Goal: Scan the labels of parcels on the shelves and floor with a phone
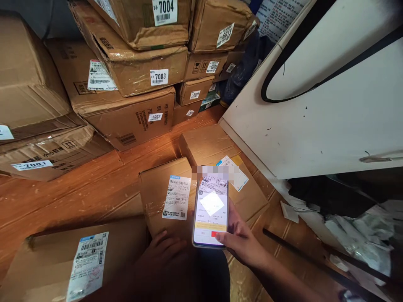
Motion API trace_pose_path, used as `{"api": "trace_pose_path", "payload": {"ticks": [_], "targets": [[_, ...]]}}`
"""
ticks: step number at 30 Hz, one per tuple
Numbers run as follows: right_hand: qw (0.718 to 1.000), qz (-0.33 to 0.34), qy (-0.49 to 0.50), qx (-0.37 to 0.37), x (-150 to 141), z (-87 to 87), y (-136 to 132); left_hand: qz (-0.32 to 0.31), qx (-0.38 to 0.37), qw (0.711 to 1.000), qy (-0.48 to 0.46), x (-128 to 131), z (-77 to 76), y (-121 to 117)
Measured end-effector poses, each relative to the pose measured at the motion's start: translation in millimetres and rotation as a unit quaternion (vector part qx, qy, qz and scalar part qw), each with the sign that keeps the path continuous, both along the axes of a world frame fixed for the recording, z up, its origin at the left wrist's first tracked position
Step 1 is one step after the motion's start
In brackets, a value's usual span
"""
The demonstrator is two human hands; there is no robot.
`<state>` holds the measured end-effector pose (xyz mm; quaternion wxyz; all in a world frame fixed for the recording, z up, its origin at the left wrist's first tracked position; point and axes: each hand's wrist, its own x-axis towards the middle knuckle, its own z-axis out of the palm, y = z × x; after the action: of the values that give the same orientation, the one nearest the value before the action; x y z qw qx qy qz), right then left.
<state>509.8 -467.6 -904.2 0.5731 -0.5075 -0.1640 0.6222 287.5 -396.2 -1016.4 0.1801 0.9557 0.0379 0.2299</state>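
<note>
My right hand [242, 241] grips a smartphone [210, 212] with its lit screen facing up, thumb resting near the screen's lower edge. The phone hovers over two cardboard parcels on the floor. The nearer parcel [157, 197] carries a white shipping label [176, 197]. The farther parcel [208, 144] has its own label [234, 170] just past the phone's top. My left hand [163, 249] rests on the near edge of the nearer parcel, fingers curled against the cardboard, in shadow.
Stacked cartons with numbered stickers 7003 [159, 76], 5002 [155, 117] and others fill the back and left. Another labelled box [40, 260] lies at lower left. A white panel [315, 109] stands at right, with plastic wrapping [362, 235] beneath it.
</note>
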Motion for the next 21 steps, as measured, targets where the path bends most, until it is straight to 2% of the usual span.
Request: {"api": "trace_pose_path", "payload": {"ticks": [12,21], "targets": [[1.0,0.002,0.003,0.009,0.1,-1.1,1.6,-0.002,-0.033,0.999,-0.014,-1.0,-6.4,-2.3],[1.0,0.002,-0.002,0.01,-0.1,-3.6,0.1,-0.006,-0.024,1.0,-0.019,0.9,0.2,2.4]]}}
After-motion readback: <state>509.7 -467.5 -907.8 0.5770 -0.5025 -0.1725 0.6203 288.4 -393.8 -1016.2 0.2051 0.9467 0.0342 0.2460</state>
